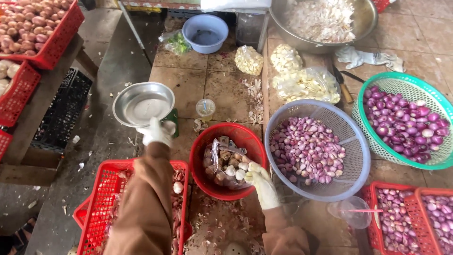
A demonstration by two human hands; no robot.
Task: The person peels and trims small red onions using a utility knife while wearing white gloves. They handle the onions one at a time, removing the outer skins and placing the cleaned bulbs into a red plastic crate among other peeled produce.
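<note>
My left hand [158,132], in a white glove and brown sleeve, grips the near rim of an empty round metal pan [143,103] held up over the floor. My right hand [261,182], also gloved, is shut on the edge of a clear plastic bag of garlic bulbs [225,163] that lies inside a red plastic bowl [207,141]. A red plastic crate [101,203] with a few shallots in it sits under my left arm.
A blue-grey sieve basket of peeled shallots [306,148] sits right of the red bowl. A green basket of purple shallots [406,123] is farther right, red crates of shallots [408,219] at bottom right. Bags of peeled garlic [302,82], a large metal basin [325,21] and a blue bowl [205,32] lie beyond.
</note>
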